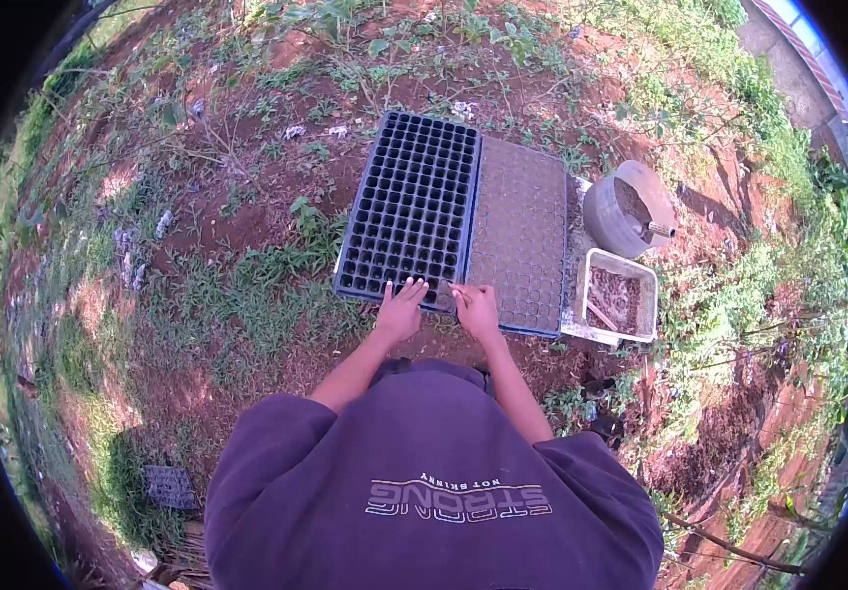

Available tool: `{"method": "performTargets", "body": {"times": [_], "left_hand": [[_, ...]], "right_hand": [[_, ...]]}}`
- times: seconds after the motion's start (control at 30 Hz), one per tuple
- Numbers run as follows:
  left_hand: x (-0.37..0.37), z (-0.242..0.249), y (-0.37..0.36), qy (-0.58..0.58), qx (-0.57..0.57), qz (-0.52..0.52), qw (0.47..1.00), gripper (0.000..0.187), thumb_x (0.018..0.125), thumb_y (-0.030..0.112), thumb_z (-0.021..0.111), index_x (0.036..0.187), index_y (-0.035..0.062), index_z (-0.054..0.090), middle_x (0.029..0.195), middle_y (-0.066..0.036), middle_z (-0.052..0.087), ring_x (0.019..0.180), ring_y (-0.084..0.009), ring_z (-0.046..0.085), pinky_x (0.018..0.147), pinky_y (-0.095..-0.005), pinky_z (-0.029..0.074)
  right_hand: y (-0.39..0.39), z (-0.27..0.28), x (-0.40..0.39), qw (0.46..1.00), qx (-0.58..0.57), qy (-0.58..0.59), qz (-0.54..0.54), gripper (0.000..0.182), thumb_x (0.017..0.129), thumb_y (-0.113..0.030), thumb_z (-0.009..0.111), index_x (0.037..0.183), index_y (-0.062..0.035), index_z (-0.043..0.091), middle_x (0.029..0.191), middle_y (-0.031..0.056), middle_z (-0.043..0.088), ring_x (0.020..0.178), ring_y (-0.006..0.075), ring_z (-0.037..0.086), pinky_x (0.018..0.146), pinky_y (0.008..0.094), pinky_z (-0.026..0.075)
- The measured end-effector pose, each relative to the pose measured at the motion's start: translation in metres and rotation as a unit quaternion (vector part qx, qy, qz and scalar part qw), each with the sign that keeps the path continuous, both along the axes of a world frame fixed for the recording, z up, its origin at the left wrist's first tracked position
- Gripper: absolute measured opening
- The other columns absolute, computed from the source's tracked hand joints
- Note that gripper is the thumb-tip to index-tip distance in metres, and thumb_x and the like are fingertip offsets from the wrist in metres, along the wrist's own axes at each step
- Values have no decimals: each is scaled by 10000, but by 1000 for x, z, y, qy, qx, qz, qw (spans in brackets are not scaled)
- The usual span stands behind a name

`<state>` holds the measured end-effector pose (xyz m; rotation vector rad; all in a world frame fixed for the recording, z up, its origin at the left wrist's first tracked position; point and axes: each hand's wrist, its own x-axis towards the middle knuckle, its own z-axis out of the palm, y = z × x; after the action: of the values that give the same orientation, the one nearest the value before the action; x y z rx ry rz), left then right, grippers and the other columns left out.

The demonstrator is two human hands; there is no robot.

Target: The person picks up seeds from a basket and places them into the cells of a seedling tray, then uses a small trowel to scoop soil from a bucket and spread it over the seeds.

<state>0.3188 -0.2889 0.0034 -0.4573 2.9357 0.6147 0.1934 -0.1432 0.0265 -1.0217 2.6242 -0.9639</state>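
A black seedling tray [409, 197] lies in front of me, most of its cells dark and hollow. Against its right side is a second seedling tray [522, 226], its cells filled level with brown soil. My left hand [401, 313] rests with fingers stretched out on the near edge of the black tray. At that tray's near right corner, my right hand [478, 309] has its fingers drawn together over a cell that looks brown inside. Whatever those fingers hold, if anything, is too small to make out.
Right of the trays stands a translucent bucket [613, 221] with soil and a handled tool [660, 230] in it. Nearer, a cream rectangular container [631, 339] holds dark crumbly material and a stick [601, 313]. Weeds and red earth surround everything; a wall [788, 59] rises at far right.
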Motion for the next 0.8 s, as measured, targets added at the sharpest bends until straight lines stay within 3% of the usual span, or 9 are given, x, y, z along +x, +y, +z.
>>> {"method": "performTargets", "body": {"times": [0.1, 0.17, 0.8], "left_hand": [[0, -2, -2, -7, -1, -1, 1000, 575, 868, 112, 460, 1431, 118, 345, 1502, -40, 329, 1405, -204, 270, 1148, -525, 132], [0, -7, -2, 33, -13, -3, 999, 556, 858, 129, 486, 1406, 120, 388, 1475, -65, 375, 1379, -238, 324, 1122, -557, 184], [1, -11, 2, 13, -48, -17, 999, 589, 870, 141, 486, 1437, 105, 330, 1501, -65, 327, 1397, -232, 287, 1135, -526, 180]], "right_hand": [[0, 3, -2, 1000, -5, -6, 2, 195, 891, -234, 604, 1020, -144, 720, 985, 86, 694, 975, 315, 537, 894, 390, 447], [-1, 9, -3, 1000, -10, -10, -5, 192, 891, -233, 604, 1020, -147, 720, 983, 88, 693, 982, 316, 537, 893, 391, 449], [4, 15, -7, 998, 16, -64, 17, 214, 903, -228, 600, 1077, -159, 703, 1027, 95, 684, 986, 306, 531, 919, 371, 433]]}}
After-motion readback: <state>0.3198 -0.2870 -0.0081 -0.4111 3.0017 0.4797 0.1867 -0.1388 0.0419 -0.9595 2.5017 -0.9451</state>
